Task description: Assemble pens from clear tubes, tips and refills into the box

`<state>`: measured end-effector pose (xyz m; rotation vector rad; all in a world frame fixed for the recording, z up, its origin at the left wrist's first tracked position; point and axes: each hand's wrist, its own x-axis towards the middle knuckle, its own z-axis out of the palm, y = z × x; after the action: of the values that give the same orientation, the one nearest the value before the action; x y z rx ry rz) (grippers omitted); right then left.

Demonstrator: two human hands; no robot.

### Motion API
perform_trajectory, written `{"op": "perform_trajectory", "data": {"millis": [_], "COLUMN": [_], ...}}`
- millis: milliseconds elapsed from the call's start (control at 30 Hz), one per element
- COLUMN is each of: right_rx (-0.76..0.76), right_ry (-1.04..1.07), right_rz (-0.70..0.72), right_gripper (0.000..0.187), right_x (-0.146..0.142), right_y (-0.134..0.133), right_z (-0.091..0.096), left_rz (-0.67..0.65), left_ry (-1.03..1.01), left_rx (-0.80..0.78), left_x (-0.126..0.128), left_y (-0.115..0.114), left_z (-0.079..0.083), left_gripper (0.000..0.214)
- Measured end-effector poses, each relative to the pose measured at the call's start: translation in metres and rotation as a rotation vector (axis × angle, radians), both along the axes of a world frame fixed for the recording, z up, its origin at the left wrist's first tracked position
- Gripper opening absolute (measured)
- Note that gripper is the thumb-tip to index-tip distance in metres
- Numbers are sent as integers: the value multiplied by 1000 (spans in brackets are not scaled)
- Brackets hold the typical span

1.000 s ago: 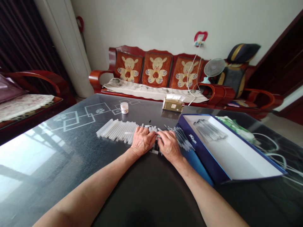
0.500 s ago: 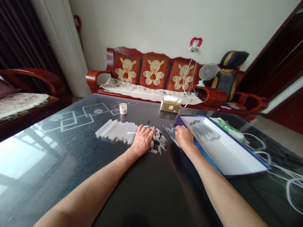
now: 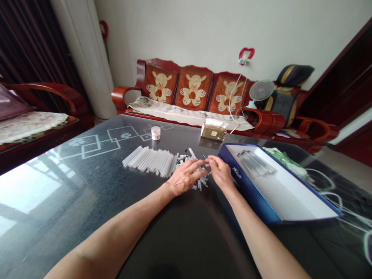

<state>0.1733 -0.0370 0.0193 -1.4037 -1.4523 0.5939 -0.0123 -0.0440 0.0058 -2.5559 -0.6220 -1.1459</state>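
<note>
While the dark tabletop [image 3: 174, 240] is filling the near part of the view, 2 bare forearms are spanning it and the hands are meeting near its middle. The left hand [image 3: 187, 176] is hanging palm down over a scatter of small white and black pieces [image 3: 200, 184], its fingers half extended and slightly spread. Just beyond its knuckles a white tube [image 3: 191, 152] is sticking out at a slant; whether that hand is gripping it cannot be told. The right hand [image 3: 219, 170] is holding its thumb and fingers close together, the tips almost meeting the left fingertips; whether anything is pinched there cannot be made out. Just left of the left hand, a row of white tubes [image 3: 149, 161] is lying side by side. Right beside the right hand, a blue box [image 3: 255, 199] is standing with its top uncovered, and a bundle of dark-ended clear tubes [image 3: 257, 164] is lying inside. Farther off, a small round tub [image 3: 155, 133] and a tissue box [image 3: 213, 133] are sitting apart on the tabletop. Behind them, a wooden sofa [image 3: 119, 95] is bearing 3 bear-patterned cushions [image 3: 193, 88].
</note>
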Motion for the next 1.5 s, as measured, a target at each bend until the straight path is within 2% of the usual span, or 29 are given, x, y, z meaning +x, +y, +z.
{"op": "perform_trajectory", "data": {"millis": [100, 167, 267, 367, 467, 600, 733, 833, 1100, 1267, 1500], "right_rx": [-138, -204, -269, -292, -282, -204, -140, -107, -37, -45, -18], "right_ry": [520, 777, 991, 1087, 1098, 1052, 997, 969, 985, 996, 1011], "right_rz": [89, 105, 42, -68, -107, -41, 90, 148, 167, 109, 47], "right_gripper": [29, 26, 15, 11, 12, 18, 32, 35, 31, 30, 30], "right_x": [-15, -20, -17, -7, -1, -11, -32, -43, -54, -60, -60], "right_y": [-2, -2, 2, 5, 6, 0, -9, -15, -24, -26, -24], "right_z": [-2, 0, 5, 9, 10, 7, 4, 5, 12, 8, 6], "left_rz": [-115, -168, -205, -139, 34, 348, 490, 520, 557, 520, 422], "left_ry": [10, 15, -1, -81, -146, -62, 23, 20, 34, 40, -52], "left_rx": [-22, -51, -90, -132, -134, -87, -74, -120, -323, -320, -503], "left_x": [2, 4, 6, 5, 3, 0, 3, 6, 15, 17, 23], "left_y": [-6, -10, -11, -7, -1, 3, 1, -3, -13, -16, -20], "left_z": [3, 4, 3, -3, -8, -7, -3, 1, 13, 12, 14], "left_gripper": [39, 38, 35, 32, 30, 28, 26, 26, 35, 28, 31]}}
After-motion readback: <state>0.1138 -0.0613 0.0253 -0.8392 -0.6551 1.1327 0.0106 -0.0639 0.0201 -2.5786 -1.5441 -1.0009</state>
